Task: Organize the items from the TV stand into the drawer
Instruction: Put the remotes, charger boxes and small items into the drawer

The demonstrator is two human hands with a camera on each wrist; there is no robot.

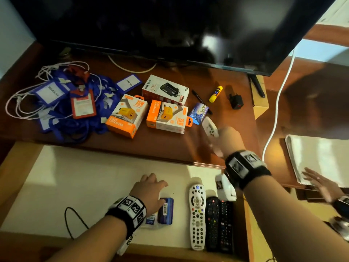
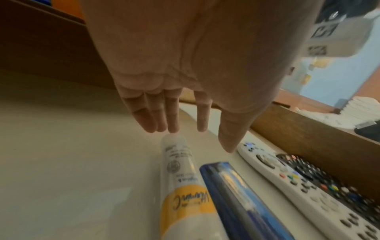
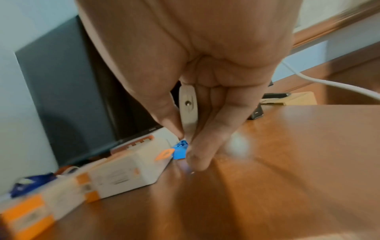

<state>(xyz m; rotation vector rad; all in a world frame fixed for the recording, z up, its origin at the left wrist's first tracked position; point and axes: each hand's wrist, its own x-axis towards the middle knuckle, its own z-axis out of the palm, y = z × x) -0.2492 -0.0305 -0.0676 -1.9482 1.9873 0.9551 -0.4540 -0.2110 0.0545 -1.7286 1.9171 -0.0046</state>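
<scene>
My right hand (image 1: 224, 140) grips a small white remote (image 1: 210, 127) just above the brown TV stand (image 1: 170, 148); in the right wrist view my fingers and thumb curl round the small white remote (image 3: 188, 105). My left hand (image 1: 153, 181) is in the open drawer (image 1: 85, 176), fingers straight, holding nothing. Its fingertips (image 2: 172, 126) hover at the end of a white-and-yellow tube (image 2: 179, 170), beside a blue box (image 2: 236, 194). A white remote (image 1: 197, 214) and two black remotes (image 1: 220, 222) lie at the drawer's right.
On the stand lie two orange charger boxes (image 1: 126, 115), a white charger box (image 1: 165, 89), a small blue box (image 1: 198, 111), a marker (image 1: 200, 100), a glue stick (image 1: 216, 93), a black plug (image 1: 236, 101) and a lanyard pile (image 1: 66, 103). The TV (image 1: 170, 25) stands behind.
</scene>
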